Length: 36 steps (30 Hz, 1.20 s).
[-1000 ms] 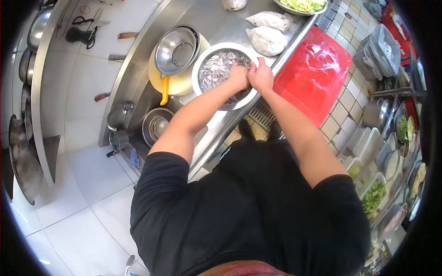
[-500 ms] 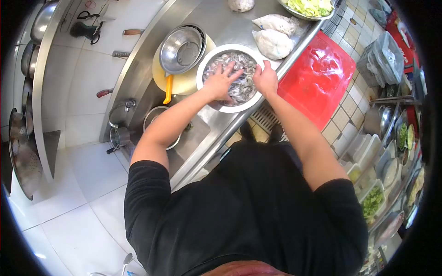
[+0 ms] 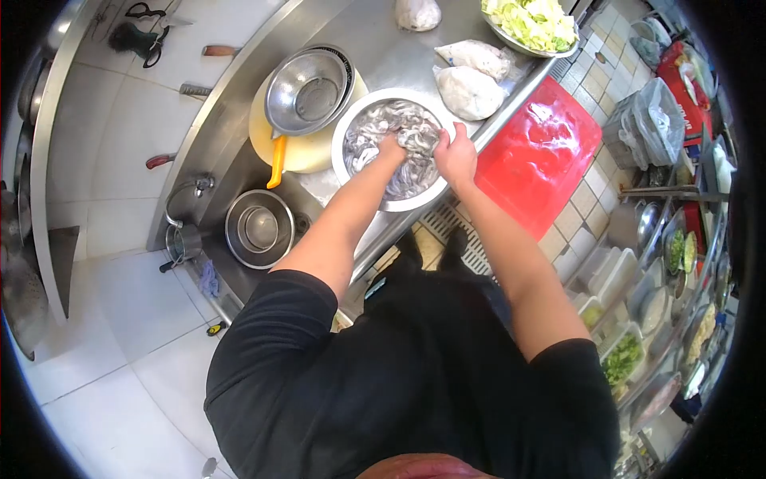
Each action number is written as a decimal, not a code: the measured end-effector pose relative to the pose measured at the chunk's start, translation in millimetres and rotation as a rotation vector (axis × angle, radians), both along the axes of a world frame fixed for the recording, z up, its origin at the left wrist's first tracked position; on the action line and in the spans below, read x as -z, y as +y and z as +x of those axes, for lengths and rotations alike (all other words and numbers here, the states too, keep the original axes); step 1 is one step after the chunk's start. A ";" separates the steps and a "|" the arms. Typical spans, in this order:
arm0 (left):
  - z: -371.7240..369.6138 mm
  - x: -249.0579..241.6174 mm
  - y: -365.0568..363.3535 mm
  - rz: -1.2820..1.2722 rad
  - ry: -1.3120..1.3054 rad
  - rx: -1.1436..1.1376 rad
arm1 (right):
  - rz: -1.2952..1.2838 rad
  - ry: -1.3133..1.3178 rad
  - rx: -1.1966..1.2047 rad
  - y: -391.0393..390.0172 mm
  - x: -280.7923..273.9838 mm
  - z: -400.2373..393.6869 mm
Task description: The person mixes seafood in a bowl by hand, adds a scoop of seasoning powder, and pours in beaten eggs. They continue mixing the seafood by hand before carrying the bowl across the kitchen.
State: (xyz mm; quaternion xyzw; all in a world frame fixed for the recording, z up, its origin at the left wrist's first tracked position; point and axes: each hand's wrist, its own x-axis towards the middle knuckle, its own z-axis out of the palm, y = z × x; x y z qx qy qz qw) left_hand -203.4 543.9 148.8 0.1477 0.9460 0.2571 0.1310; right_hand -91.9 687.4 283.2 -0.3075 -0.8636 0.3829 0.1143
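Observation:
A round white-rimmed bowl (image 3: pixel 339 152) stands on the steel counter, filled with grey, glistening strips in liquid. My left hand (image 3: pixel 389 147) is sunk among the grey strips (image 3: pixel 411 132), and its fingers are hidden in them. At the bowl's right side, my right hand (image 3: pixel 456 153) grips the rim, thumb up along the edge. A steel strainer (image 3: pixel 307 92) with an orange handle (image 3: pixel 277 162) rests on a round yellowish board (image 3: pixel 259 128) left of the bowl.
White bags (image 3: pixel 469 92) lie on the steel counter (image 3: pixel 363 32) beyond the bowl, near a bowl of chopped greens (image 3: pixel 531 22). A red board (image 3: pixel 542 160) is at the right. The sink on the left holds nested metal bowls (image 3: pixel 259 229).
My left hand has gone from spread on top of the grey strips to deep among them. The view has shifted, and the nested bowls in the sink are now uncovered by my arm.

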 end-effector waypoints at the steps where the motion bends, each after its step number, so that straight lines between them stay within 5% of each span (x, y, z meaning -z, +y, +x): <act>1: 2.1 0.5 0.0 0.065 0.012 -0.049 | 0.001 0.007 0.002 0.2 0.2 0.3; 6: -19.7 24.9 -7.3 -0.081 -0.139 -0.096 | -0.017 0.010 0.010 -0.3 2.9 1.4; 8: -15.9 -42.6 -16.3 -0.520 -0.031 0.659 | -0.023 -0.023 0.017 -1.1 1.6 2.1; 10: 7.6 -119.0 -19.5 -0.237 -0.243 0.255 | -0.028 -0.021 -0.005 0.8 10.6 1.2; 12: 14.8 -151.9 -32.9 -0.070 -0.029 0.248 | -0.045 -0.105 -0.024 1.5 -2.4 2.0; 18: 13.7 -262.1 -50.7 0.116 0.038 0.167 | -0.030 -0.021 -0.019 0.0 0.5 5.7; 20: 0.1 -284.4 -62.5 0.155 0.329 0.278 | -0.027 -0.001 -0.011 -0.4 -1.0 4.5; 21: -8.8 -300.5 -66.0 -0.084 0.556 0.449 | -0.024 0.007 -0.018 0.2 1.5 4.8; 23: 4.6 -345.4 -60.3 0.048 0.632 0.387 | -0.017 0.028 -0.022 -1.5 2.3 6.1; 24: 19.9 -369.9 -49.5 0.416 0.470 0.145 | -0.012 0.038 -0.022 -1.8 0.9 6.7; 25: 26.5 -379.9 -47.1 0.353 0.569 0.143 | -0.007 0.046 -0.022 -1.9 0.5 7.1; 29: 40.7 -373.8 -34.3 0.426 0.410 0.168 | 0.008 0.003 -0.024 -3.6 6.0 7.3; 32: 22.8 -294.4 -27.1 0.363 0.400 0.238 | 0.020 0.037 -0.037 -4.2 6.0 8.5; 36: 32.9 -214.2 -29.6 -0.048 0.192 0.502 | 0.013 -0.004 -0.003 -3.0 10.5 5.2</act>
